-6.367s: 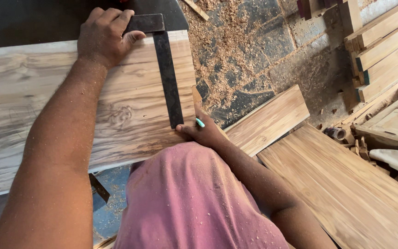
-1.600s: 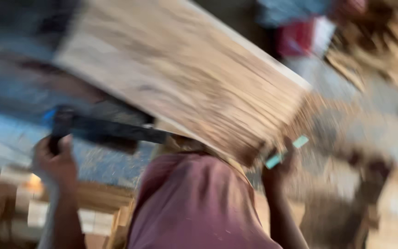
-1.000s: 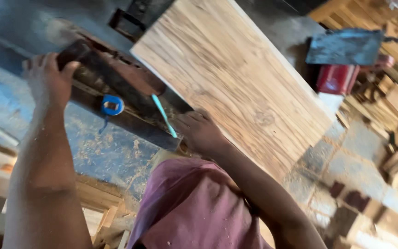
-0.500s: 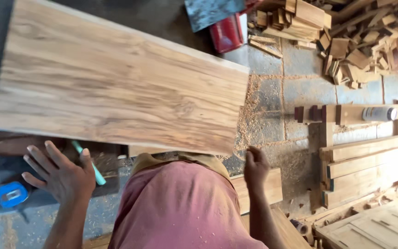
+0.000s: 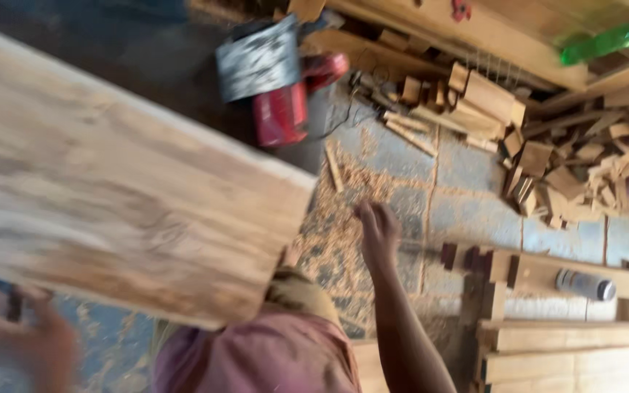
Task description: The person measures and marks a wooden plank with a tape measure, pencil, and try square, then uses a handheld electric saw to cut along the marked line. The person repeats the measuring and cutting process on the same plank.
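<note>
A wide pale wooden board (image 5: 125, 211) with dark grain fills the left half of the view, blurred by motion. My left hand (image 5: 38, 346) is at the bottom left, just below the board's near edge, and too smeared to show its fingers. Beside it shows a small dark object (image 5: 13, 306) that I cannot identify. My right hand (image 5: 376, 227) is stretched out past the board's right end, over the sawdust-covered floor (image 5: 343, 211). Its fingers are loosely apart, it holds nothing and it does not touch the board. My pink shirt (image 5: 256, 356) shows at the bottom.
A red and grey power tool (image 5: 278, 80) lies beyond the board. Wood offcuts (image 5: 547, 145) are heaped at the right, with a green bottle (image 5: 606, 40) above them. A spray can (image 5: 584, 284) lies on a wooden frame (image 5: 540, 269). Planks (image 5: 569, 349) are stacked at the bottom right.
The view has swung, so the board now sits further left. My right hand has come off the board's edge and reaches out over the floor. My left hand has dropped to the lower left.
</note>
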